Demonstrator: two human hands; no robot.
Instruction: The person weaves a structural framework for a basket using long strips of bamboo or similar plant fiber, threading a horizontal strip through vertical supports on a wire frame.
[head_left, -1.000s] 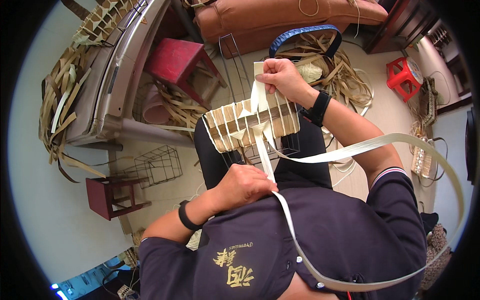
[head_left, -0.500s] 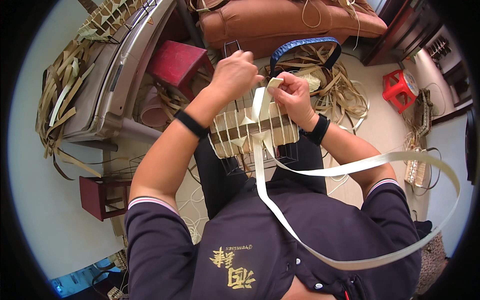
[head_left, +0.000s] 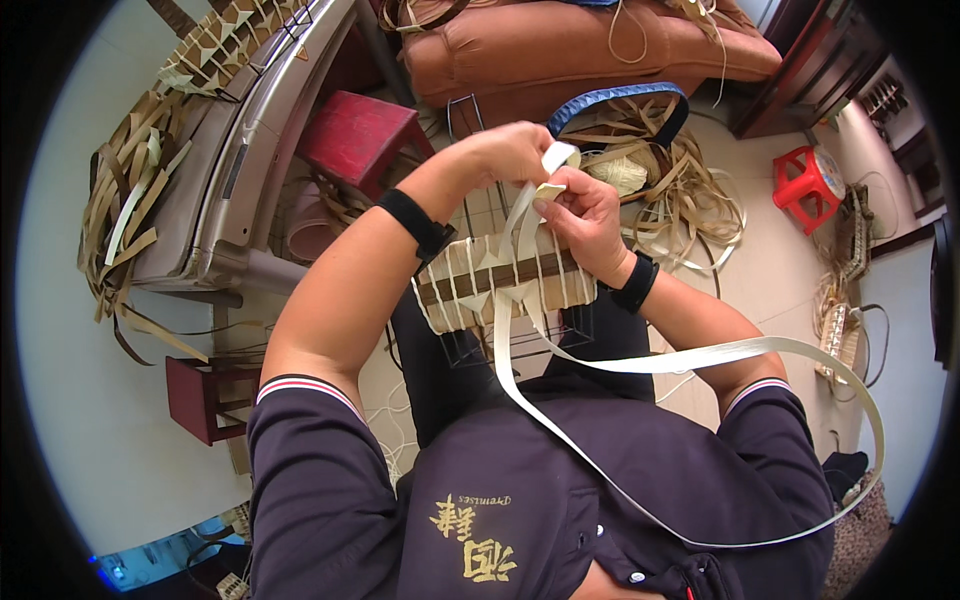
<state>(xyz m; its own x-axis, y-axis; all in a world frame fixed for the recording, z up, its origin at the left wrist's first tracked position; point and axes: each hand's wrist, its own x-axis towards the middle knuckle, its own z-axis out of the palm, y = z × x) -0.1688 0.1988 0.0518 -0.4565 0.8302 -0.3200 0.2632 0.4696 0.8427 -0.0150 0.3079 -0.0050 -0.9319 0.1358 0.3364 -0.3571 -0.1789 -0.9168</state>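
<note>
On my lap rests a wire frame with a woven panel [head_left: 455,316] of tan strips, bound across with pale cords. A dark brown strip [head_left: 470,284] runs lengthwise through it. Long cream-white flat straps [head_left: 690,356] pass through the panel; one loops out to the right over my front. Beyond the panel, my left hand [head_left: 508,154] pinches one raised strap end [head_left: 560,156], its fingertips partly hidden. Close beside it, my right hand [head_left: 588,212] grips the other upright strap end [head_left: 548,192] between thumb and fingers.
A red wooden stool [head_left: 358,138] stands at the far left, beside a grey metal panel [head_left: 245,140]. Farther off are a brown sofa [head_left: 560,60], a basket with a blue handle [head_left: 618,92], and piled tan strips [head_left: 690,200]. A red plastic stool [head_left: 800,190] is on the right.
My left hand has moved right and slightly down, from above the wire frame to the strap end beside my right hand. The raised straps have bent, and the loop at right has dropped.
</note>
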